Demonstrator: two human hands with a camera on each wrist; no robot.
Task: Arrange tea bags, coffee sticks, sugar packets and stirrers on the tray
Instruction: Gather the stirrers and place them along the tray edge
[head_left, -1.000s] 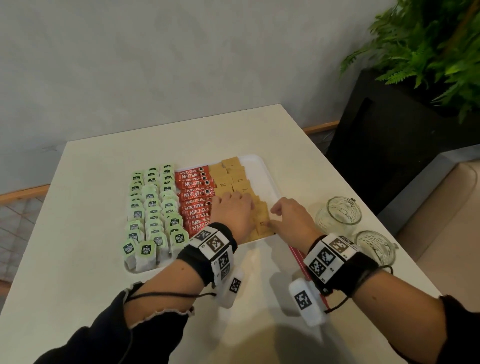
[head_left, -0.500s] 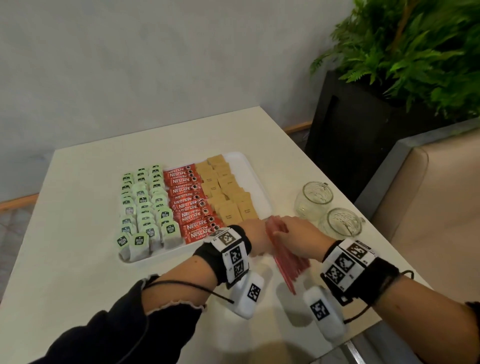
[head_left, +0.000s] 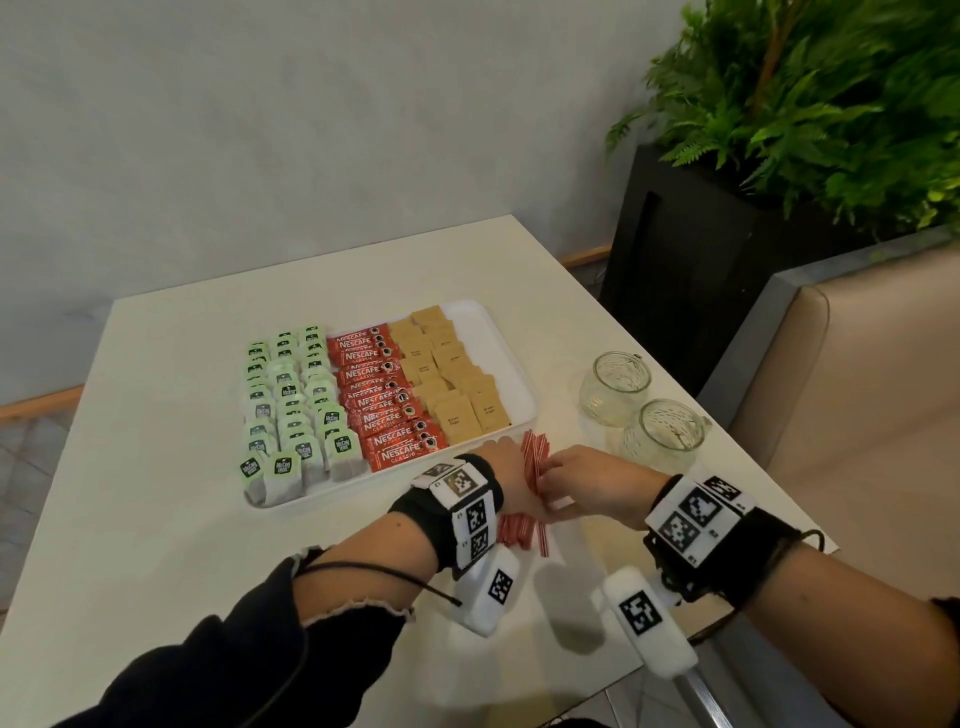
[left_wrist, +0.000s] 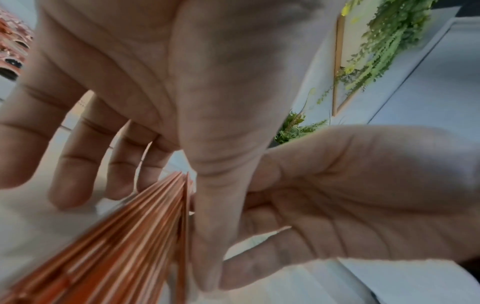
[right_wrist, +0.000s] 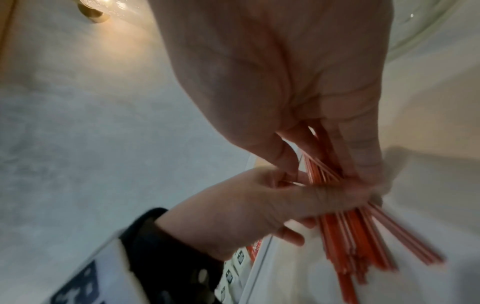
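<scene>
A white tray (head_left: 519, 379) on the table holds rows of green tea bags (head_left: 291, 405), red coffee sticks (head_left: 384, 400) and brown sugar packets (head_left: 452, 384); its right strip is bare. Just in front of the tray's near right corner, both hands grip one bundle of red-and-white stirrers (head_left: 535, 457). My left hand (head_left: 501, 467) holds the bundle from the left, and my right hand (head_left: 582, 483) pinches it from the right. In the right wrist view the right hand (right_wrist: 311, 144) and left hand (right_wrist: 246, 205) meet on the stirrers (right_wrist: 350, 236), which fan out below. In the blurred left wrist view the stirrers (left_wrist: 124, 236) run beside the thumb.
Two empty glass jars (head_left: 615, 387) (head_left: 662, 436) stand to the right of the tray, near the table's right edge. A black planter (head_left: 701, 260) with ferns and a beige bench seat (head_left: 857, 389) lie beyond that edge. Bare tabletop (head_left: 156, 467) lies left of the tray.
Both hands came off the sugar packets on the tray and drew back to its near right corner. They took up the stirrer bundle and now hold it more upright.
</scene>
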